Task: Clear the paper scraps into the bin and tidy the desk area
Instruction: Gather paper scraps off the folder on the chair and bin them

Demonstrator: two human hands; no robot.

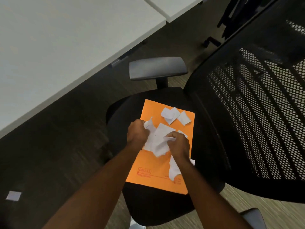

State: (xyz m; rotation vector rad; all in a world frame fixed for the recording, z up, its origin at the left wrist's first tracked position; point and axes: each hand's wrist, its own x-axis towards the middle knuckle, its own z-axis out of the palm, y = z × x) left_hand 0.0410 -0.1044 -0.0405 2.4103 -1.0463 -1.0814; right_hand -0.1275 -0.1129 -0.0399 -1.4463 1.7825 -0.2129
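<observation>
An orange folder (148, 164) lies flat on the seat of a black office chair (148, 205). White torn paper scraps are spread over it: a large pile (158, 139) between my hands, a small cluster (175, 115) at the folder's far corner, and a long strip (174, 169) under my right wrist. My left hand (137, 132) grips crumpled paper at the pile's left edge. My right hand (179, 143) pinches a scrap at the pile's right edge. One more scrap (14, 195) lies on the floor at the far left.
The chair's mesh backrest (255, 113) rises on the right, with one armrest (157, 68) beyond the seat and another (254, 217) near the bottom edge. A white desk (57, 38) fills the upper left. Dark carpet lies between the desk and the chair. No bin is in view.
</observation>
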